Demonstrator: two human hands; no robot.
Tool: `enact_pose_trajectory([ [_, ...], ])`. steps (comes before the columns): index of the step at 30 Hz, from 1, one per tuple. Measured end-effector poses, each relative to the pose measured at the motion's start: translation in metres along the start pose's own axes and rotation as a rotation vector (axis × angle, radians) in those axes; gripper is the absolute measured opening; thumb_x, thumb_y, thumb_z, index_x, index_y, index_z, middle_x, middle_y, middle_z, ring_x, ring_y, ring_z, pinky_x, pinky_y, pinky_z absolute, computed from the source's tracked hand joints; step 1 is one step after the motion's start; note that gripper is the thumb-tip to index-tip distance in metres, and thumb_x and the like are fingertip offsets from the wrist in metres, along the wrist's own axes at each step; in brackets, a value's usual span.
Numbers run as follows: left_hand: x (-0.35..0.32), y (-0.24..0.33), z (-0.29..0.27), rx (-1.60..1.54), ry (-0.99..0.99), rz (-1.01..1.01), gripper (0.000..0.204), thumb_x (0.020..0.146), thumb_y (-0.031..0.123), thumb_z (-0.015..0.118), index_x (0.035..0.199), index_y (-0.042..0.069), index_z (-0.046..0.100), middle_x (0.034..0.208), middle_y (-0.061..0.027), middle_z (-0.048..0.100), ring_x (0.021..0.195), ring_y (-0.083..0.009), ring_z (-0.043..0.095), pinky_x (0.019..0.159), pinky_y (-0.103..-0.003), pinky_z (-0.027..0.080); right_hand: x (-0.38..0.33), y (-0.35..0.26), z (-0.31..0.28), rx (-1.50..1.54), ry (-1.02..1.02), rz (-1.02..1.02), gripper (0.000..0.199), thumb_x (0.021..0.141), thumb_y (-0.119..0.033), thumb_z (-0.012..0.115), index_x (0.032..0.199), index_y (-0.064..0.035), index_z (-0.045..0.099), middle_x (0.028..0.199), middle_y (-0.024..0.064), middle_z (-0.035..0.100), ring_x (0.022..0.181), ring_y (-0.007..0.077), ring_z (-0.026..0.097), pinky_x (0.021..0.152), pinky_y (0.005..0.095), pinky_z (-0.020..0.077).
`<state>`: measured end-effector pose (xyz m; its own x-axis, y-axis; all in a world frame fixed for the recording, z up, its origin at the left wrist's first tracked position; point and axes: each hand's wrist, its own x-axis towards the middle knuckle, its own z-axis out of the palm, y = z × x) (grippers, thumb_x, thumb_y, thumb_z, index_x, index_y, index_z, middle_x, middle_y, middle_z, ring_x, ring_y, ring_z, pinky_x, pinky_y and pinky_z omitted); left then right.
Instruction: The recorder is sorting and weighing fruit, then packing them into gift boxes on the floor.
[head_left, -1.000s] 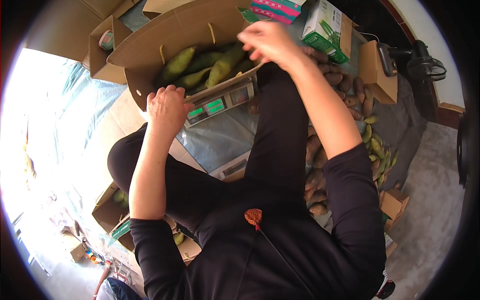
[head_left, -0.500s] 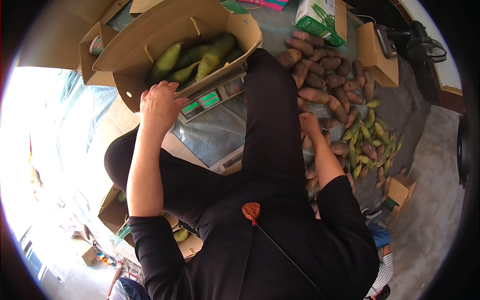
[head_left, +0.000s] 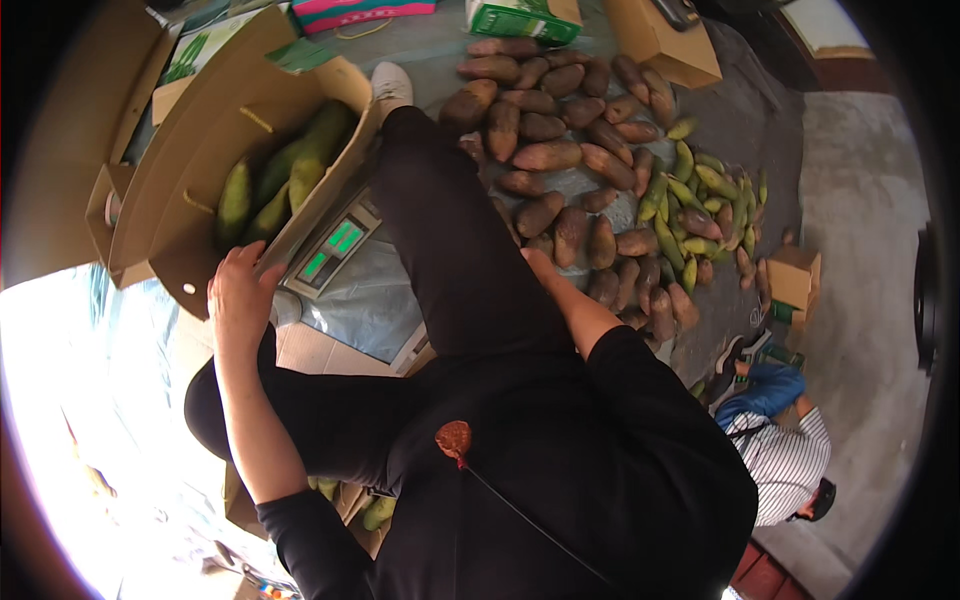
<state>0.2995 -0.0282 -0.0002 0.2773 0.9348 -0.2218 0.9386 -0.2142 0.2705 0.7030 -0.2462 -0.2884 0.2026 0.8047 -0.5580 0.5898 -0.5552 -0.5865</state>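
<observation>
- Across a sheeted floor, a person in black sits between an open cardboard carton and a broad spread of brown tubers, one hand out to each side.
- The left grip is closed on the carton's near edge, fingers bent over the rim and thumb apparently against the outside, with the cardboard between them.
- Inside the carton, just beyond the left grip, long green vegetables lie side by side, mostly pointing away from that grip, some slanting to its right.
- Just right of the left grip, a scale with a lit green display shows below the carton's near wall.
- The right grip slips partly behind the person's bent leg; its fingers are hidden, and whether they are apart or together cannot be told.
- Just beyond the right grip and slightly to its right lies a stout tuber, its long axis running almost straight away from the person; the right hand is clearly the nearer one.
- Farther right of that grip, smaller green vegetables lie heaped.
- Well behind it, to the right, is another person in a striped shirt.
</observation>
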Motion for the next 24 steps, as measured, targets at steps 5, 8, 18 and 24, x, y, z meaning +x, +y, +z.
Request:
enact_pose_trajectory([
  [5, 0.001, 0.006, -0.008, 0.008, -0.029, -0.063, 0.037, 0.077, 0.02, 0.067, 0.108, 0.002, 0.062, 0.102, -0.0135, 0.063, 0.099, -0.0301, 0.059, 0.084, -0.039, 0.045, 0.002, -0.008, 0.007, 0.2, -0.037, 0.144, 0.023, 0.076, -0.028, 0.063, 0.078, -0.006, 0.066, 0.077, 0.0163, 0.064, 0.076, 0.0341, 0.063, 0.065, 0.0379, 0.0474],
  [8, 0.016, 0.005, 0.005, -0.133, 0.048, -0.019, 0.036, 0.078, 0.024, 0.067, 0.107, 0.003, 0.063, 0.101, -0.0136, 0.064, 0.095, -0.0293, 0.061, 0.081, -0.038, 0.047, 0.004, 0.024, 0.002, 0.33, 0.074, 0.064, 0.026, 0.076, -0.03, 0.062, 0.073, -0.0048, 0.066, 0.069, 0.0159, 0.063, 0.067, 0.0318, 0.063, 0.063, 0.0371, 0.0474],
  [18, 0.008, -0.018, -0.008, -0.343, 0.308, -0.093, 0.034, 0.079, 0.013, 0.067, 0.111, 0.001, 0.062, 0.1, -0.0136, 0.065, 0.096, -0.0236, 0.063, 0.082, -0.033, 0.048, 0.054, -0.115, -0.117, 0.511, 0.107, 0.153, 0.016, 0.085, -0.015, 0.057, 0.099, -0.0088, 0.062, 0.074, 0.0012, 0.062, 0.059, 0.0102, 0.058, 0.046, 0.0253, 0.0437],
  [24, -0.007, -0.039, -0.033, -0.733, 0.346, -0.217, 0.035, 0.081, 0.013, 0.066, 0.114, 0.005, 0.061, 0.101, -0.0075, 0.066, 0.097, -0.0168, 0.061, 0.082, -0.032, 0.047, 0.074, -0.257, -0.19, 0.554, 0.149, -0.179, 0.025, 0.09, -0.021, 0.056, 0.109, -0.0058, 0.059, 0.092, 0.0048, 0.065, 0.071, 0.0111, 0.059, 0.055, 0.024, 0.0451],
])
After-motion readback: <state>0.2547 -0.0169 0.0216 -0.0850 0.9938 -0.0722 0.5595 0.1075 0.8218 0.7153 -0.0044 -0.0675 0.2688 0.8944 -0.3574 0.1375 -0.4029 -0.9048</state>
